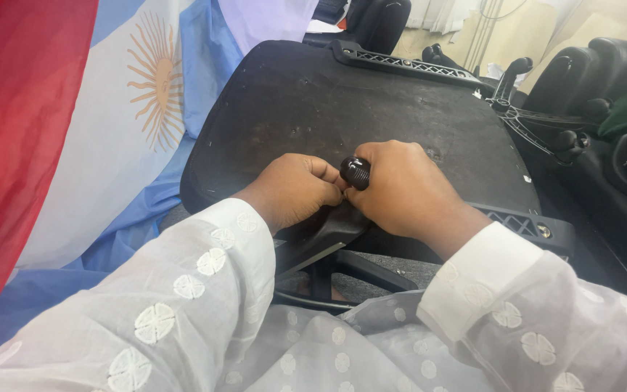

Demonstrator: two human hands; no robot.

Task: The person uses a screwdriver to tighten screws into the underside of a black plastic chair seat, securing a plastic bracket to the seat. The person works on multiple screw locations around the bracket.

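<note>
An upturned office chair seat [342, 109] shows its dusty black underside in front of me. A small black ribbed knob [355, 172] stands out near its front edge. My right hand [408, 192] is curled around the knob from the right, gripping it. Just left of the knob, my left hand [295, 190] is shut, with its fingertips pressed against the black plastic part [324, 232] below. Both arms wear white embroidered sleeves.
A light blue and white flag with a yellow sun [139, 94] and red cloth [16, 131] hang to the left. A black armrest bracket [527, 225] sits at the seat's right. More black chair parts and a wheeled base [546, 123] crowd the right side.
</note>
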